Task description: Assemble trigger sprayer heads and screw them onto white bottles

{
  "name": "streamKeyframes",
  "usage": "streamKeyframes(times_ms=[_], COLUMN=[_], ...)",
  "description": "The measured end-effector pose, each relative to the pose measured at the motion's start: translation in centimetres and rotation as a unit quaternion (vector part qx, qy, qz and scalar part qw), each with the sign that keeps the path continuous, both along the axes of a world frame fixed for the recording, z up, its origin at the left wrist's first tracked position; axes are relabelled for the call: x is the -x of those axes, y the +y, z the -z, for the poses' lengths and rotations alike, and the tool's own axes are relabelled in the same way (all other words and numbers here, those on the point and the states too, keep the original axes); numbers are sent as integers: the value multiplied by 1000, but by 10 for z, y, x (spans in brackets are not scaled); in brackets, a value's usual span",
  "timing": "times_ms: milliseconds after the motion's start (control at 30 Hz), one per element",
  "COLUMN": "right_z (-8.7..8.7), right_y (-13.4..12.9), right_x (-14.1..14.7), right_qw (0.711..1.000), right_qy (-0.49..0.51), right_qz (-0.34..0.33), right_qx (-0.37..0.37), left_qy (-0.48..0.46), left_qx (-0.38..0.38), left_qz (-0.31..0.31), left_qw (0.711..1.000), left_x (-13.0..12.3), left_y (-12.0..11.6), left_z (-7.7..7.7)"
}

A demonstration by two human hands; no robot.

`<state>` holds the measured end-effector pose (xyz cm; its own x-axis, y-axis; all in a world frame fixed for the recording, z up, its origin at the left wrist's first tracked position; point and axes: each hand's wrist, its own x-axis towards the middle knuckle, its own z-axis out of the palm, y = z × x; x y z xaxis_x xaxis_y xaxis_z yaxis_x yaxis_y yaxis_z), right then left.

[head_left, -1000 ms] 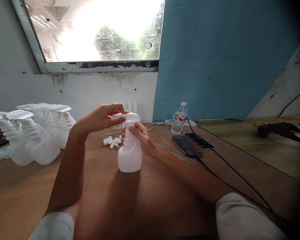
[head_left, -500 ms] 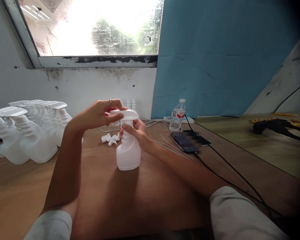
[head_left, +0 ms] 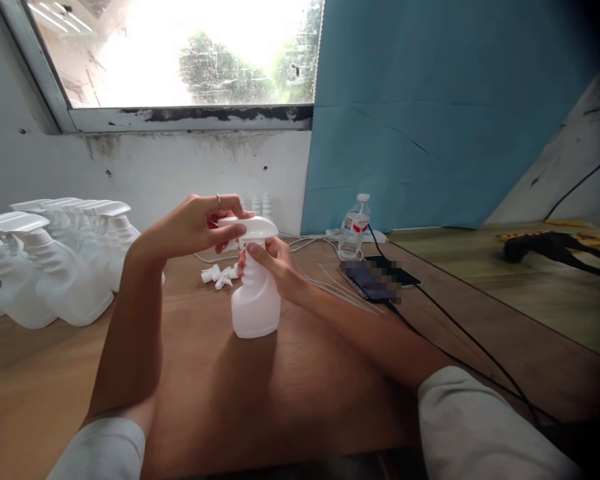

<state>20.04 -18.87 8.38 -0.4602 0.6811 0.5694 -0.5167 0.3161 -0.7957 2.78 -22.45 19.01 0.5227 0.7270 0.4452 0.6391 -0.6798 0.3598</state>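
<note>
A translucent white spray bottle (head_left: pixel 256 310) stands upright on the wooden table in front of me. My left hand (head_left: pixel 207 223), a ring on one finger, grips the white spray head (head_left: pixel 257 229) on top, thumb on the near side and fingers over it. My right hand (head_left: pixel 275 263) is closed around the bottle's neck just below the spray head, with its thumb in front. The far fingers of the right hand are partly hidden behind the neck. Small white plastic pieces (head_left: pixel 221 275) lie on the table behind the bottle, to its left.
Several white spray bottles (head_left: pixel 75 283) with heads on stand at the left. Thin clear tubes (head_left: pixel 343 293) lie right of my right hand. Farther right are phones (head_left: pixel 370 279) with black cables and a clear water bottle (head_left: pixel 354 230). More ribbed bottle necks (head_left: pixel 261 203) show by the wall.
Both hands keep their hold on the spray bottle and its head, almost unmoved. The whole view has shifted very slightly.
</note>
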Motion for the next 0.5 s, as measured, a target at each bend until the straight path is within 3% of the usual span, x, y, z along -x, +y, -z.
streamKeyframes(times_ms=[133, 300, 400, 500], right_z=[-10, -25, -29, -30], right_y=[4, 9, 10, 9], right_x=[-6, -23, -30, -29], right_qw=[997, 967, 959, 959], right_qy=[-58, -228, -250, -238], right_qz=[-37, -87, -119, -141], right_qx=[29, 68, 68, 54], left_qy=[-1, 30, 19, 59], left_qx=[-12, -33, -44, 32], left_qz=[-9, -13, -77, -149], left_qw=[1000, 999, 996, 986], left_x=[3, 18, 39, 66], left_y=[4, -1, -11, -21], left_z=[2, -5, -11, -14])
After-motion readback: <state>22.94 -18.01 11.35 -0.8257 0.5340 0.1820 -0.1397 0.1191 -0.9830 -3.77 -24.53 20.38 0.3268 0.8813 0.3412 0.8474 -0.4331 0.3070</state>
